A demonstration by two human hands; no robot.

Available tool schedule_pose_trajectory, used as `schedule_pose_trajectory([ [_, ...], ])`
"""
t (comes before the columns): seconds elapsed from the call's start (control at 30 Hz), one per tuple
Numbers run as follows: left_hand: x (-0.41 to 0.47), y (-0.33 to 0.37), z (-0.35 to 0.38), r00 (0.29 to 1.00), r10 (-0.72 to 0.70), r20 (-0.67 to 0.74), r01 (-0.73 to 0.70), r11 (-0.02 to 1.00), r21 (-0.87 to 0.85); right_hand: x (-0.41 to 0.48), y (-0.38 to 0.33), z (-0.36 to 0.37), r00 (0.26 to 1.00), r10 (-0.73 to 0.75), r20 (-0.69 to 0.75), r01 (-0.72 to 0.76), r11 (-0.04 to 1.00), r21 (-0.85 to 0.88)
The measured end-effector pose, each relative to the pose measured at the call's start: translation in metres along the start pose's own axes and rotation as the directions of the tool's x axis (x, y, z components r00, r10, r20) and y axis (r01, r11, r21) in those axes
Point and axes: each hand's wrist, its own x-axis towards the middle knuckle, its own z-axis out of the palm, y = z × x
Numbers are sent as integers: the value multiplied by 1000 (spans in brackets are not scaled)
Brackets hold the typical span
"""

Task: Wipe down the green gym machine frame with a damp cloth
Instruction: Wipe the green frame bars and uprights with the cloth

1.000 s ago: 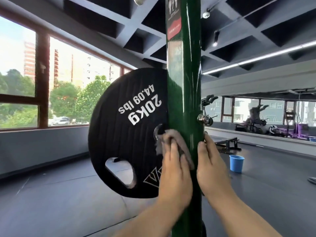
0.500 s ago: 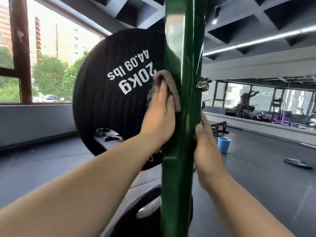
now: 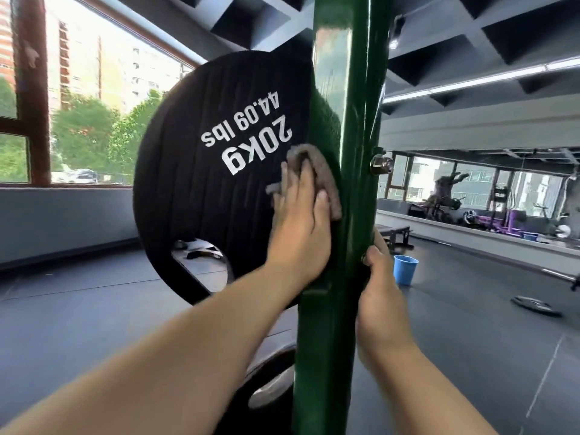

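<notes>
Weight plate (image 3: 219, 183) left of frame post (image 3: 354, 120), bucket (image 3: 405, 270) right

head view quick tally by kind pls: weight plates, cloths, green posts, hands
weight plates: 3 (20kg plate, lower plate, floor plate)
cloth: 1
green post: 1
hands: 2 (left hand, right hand)
total: 7
</notes>
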Motion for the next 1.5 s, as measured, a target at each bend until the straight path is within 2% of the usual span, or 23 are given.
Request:
schedule_pose_trajectory([
  [0.13,-105,-20,39,985,-126,121,137,987,-88,0,5,4,999,-30,-24,31,999,43],
  [0.2,-137,-32,44,957,-203,209,207,978,3,0,5,6,1000,-16,13,15,996,83],
  [0.27,-135,-36,38,949,-200,246,168,975,145,0,4,5,1000,11,14,-13,993,117],
  [0.37,-73,-19,16,991,-63,119,53,995,88,1,2,2,1000,28,5,-29,989,143],
  [0.47,-4,11,-4,1000,21,10,-21,1000,-3,3,1,-1,998,61,23,-64,985,158],
  [0.57,-12,6,11,999,21,-34,-24,995,-95,3,2,0,998,60,7,-61,989,136],
  [0.67,-80,-17,33,991,-101,85,108,991,-82,0,3,2,1000,30,-2,-29,988,150],
  [0.77,-126,-28,33,934,-257,248,269,963,-17,-4,0,5,999,36,3,-35,982,185],
  [0.83,-119,-25,27,953,-229,197,238,971,-22,-5,0,4,999,34,-21,-30,983,179],
  [0.9,-88,-16,18,983,-173,63,175,984,-22,-4,0,3,999,38,-31,-33,986,166],
  [0.97,-51,-4,10,983,-177,-40,173,981,-86,-2,2,0,999,49,-2,-48,985,165],
  [1.03,-30,2,12,974,-208,-85,192,966,-171,1,4,-3,999,46,29,-50,983,176],
  [1.17,-68,-6,39,917,-393,-65,350,873,-341,2,8,1,1000,-2,-14,4,990,143],
  [1.27,-90,-24,42,853,-519,57,502,786,-360,3,9,5,998,-11,-58,18,991,130],
  [1.4,-44,-39,26,734,-645,213,642,555,-530,3,11,5,995,8,-95,2,994,111],
  [1.47,-32,-36,20,727,-654,208,631,518,-577,4,8,8,991,17,-131,-5,996,86],
  [1.5,-33,-34,19,737,-645,203,633,553,-541,4,8,9,988,25,-155,-12,996,85],
])
